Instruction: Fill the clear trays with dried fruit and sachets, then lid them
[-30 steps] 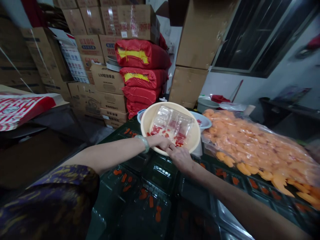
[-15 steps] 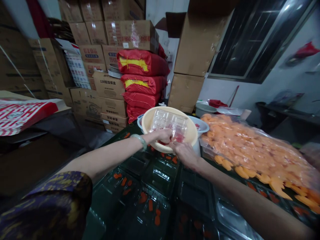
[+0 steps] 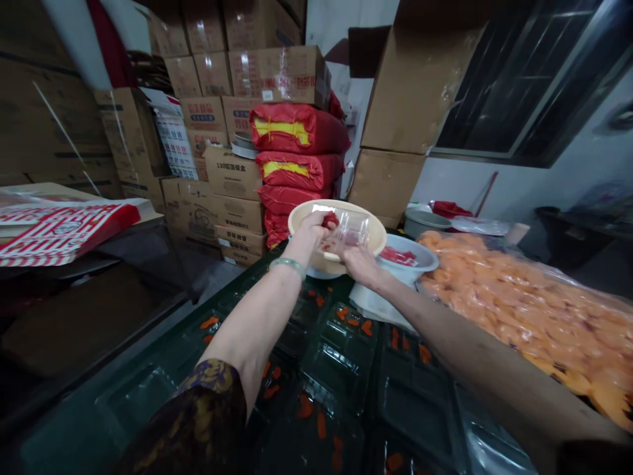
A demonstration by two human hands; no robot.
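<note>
A cream basin (image 3: 295, 214) has a clear plastic compartment tray (image 3: 359, 224) in it. My left hand (image 3: 312, 234) is over the basin's left side, closed around a small clump of red food pieces (image 3: 330, 220). At the near right of the basin, my right hand (image 3: 360, 264) is closed on the lower edge of the clear tray, close against the basin's rim; its fingertips are partly hidden. Dark lidded meal trays (image 3: 341, 349) cover the table in front, with orange-red slices (image 3: 366, 328) lying on them.
Right of the basin stands a pale blue bowl (image 3: 420, 260) with red pieces in it. Beyond it lies a large clear bag of orange pieces (image 3: 519, 303). Red sacks (image 3: 301, 132) and cardboard boxes (image 3: 232, 171) are stacked behind. A red-striped package (image 3: 74, 231) lies at left.
My left hand has risen from inside the basin with red pieces in it. My right hand stays by the basin's near edge. The view has shifted left, and more of the blue bowl shows.
</note>
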